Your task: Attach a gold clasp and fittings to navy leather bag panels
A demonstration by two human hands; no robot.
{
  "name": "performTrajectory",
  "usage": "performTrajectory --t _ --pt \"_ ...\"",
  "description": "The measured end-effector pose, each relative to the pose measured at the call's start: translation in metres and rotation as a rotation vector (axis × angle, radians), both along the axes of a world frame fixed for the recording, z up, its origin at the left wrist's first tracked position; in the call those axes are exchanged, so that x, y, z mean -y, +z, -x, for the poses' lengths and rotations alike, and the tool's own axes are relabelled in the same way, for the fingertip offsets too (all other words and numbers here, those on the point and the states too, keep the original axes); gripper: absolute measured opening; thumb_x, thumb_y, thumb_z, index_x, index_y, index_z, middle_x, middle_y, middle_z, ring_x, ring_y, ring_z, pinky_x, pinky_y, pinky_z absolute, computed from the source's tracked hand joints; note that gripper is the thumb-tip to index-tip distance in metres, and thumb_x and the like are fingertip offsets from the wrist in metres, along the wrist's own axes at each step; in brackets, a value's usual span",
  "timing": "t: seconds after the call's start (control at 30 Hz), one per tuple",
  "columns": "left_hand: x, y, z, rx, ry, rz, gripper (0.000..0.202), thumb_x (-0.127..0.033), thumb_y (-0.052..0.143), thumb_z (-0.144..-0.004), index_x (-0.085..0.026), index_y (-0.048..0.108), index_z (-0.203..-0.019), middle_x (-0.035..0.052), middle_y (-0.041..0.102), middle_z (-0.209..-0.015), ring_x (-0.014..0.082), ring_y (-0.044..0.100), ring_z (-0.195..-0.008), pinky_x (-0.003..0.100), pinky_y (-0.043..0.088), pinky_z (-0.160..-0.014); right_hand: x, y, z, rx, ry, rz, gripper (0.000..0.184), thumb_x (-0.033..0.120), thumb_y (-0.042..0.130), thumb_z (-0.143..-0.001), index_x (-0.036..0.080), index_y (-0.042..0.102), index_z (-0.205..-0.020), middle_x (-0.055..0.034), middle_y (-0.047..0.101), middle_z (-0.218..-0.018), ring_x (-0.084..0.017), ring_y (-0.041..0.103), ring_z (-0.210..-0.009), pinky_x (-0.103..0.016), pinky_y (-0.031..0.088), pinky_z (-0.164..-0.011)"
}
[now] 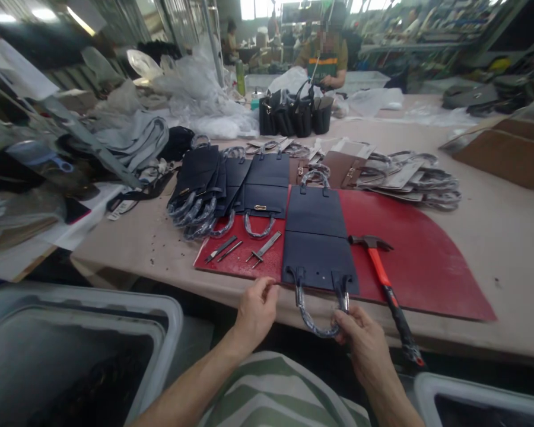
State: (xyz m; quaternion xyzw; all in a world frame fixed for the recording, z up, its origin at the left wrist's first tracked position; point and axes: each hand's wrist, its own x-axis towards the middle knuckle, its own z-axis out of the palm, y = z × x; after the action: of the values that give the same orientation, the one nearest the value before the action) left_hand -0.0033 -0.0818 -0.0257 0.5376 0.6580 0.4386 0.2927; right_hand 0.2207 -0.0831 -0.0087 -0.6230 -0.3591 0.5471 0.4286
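Note:
A dark navy bag panel [317,237] lies flat on the red mat [409,255], with a plastic-wrapped handle at each end. Its near handle [314,326] hangs past the table edge, and my right hand [362,338] is closed on the right side of that loop. A shiny silver piece [346,301] shows just above those fingers; I cannot make out what it is. My left hand [258,308] is at the mat's front edge, left of the panel, thumb and fingers pinched together. Anything between them is hidden.
A claw hammer [380,267] lies right of the panel, its grip overhanging the edge. Small metal tools [264,249] lie left. More navy panels [267,184] and brown ones [345,169] are stacked behind. Grey bins [173,314] flank me. A person [327,59] sits across the table.

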Motion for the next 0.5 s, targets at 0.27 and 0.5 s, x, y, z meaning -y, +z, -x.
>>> performTrajectory --t 0.27,0.5 --pt "-0.005 0.013 -0.017 0.946 -0.059 0.457 0.054 -0.068 0.057 -0.087 -0.016 0.064 -0.1 0.012 0.074 -0.096 0.0233 0.073 -0.077 0.032 0.058 -0.06 0.039 0.06 0.033 0.338 0.201 -0.275 0.017 0.037 0.063 -0.083 0.021 0.057 -0.084 0.0039 0.056 -0.058 -0.012 0.051 -0.048 -0.022 0.039 -0.046" --pt "-0.026 0.02 -0.022 1.298 -0.458 0.733 0.05 -0.059 0.061 -0.082 -0.014 0.066 -0.103 0.0146 0.072 -0.099 0.0303 0.071 -0.095 0.044 0.058 -0.082 0.055 0.07 0.086 0.563 0.407 -0.627 0.004 0.02 0.053 -0.083 0.021 0.055 -0.086 0.0048 0.053 -0.055 -0.011 0.048 -0.043 -0.023 0.032 -0.043"
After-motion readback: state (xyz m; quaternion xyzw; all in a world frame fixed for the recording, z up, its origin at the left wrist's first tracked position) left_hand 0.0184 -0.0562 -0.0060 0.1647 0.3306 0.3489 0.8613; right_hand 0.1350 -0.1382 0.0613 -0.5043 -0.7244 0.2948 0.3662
